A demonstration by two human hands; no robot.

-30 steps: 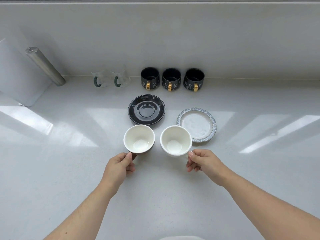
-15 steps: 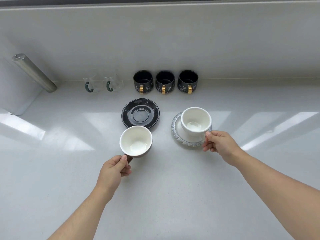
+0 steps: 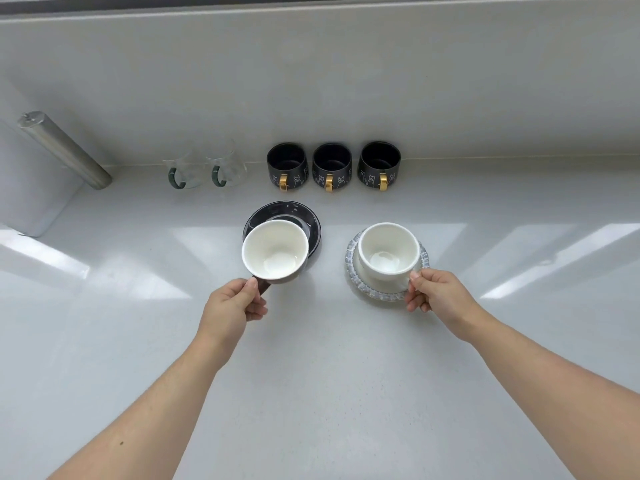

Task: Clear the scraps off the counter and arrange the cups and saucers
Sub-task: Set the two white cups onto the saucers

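Note:
My left hand (image 3: 232, 306) grips the handle of a dark cup with a white inside (image 3: 275, 249). That cup hangs over the near edge of the black saucer (image 3: 304, 216). My right hand (image 3: 438, 294) holds the handle of a white cup (image 3: 388, 249), which rests on the blue-rimmed white saucer (image 3: 356, 275). Three black mugs with gold handles (image 3: 331, 168) stand in a row against the back wall. Left of them are two clear glass cups with green handles (image 3: 204, 169). No scraps are visible on the counter.
A steel cylinder (image 3: 64, 148) leans beside a white appliance (image 3: 31, 195) at the far left. The white counter (image 3: 311, 393) spreads wide in front and to the right, and a white backsplash (image 3: 311, 81) closes the back.
My left hand carried the dark cup away from me until it came over the black saucer. My right hand and the white cup stayed put on the blue-rimmed saucer over the last half second.

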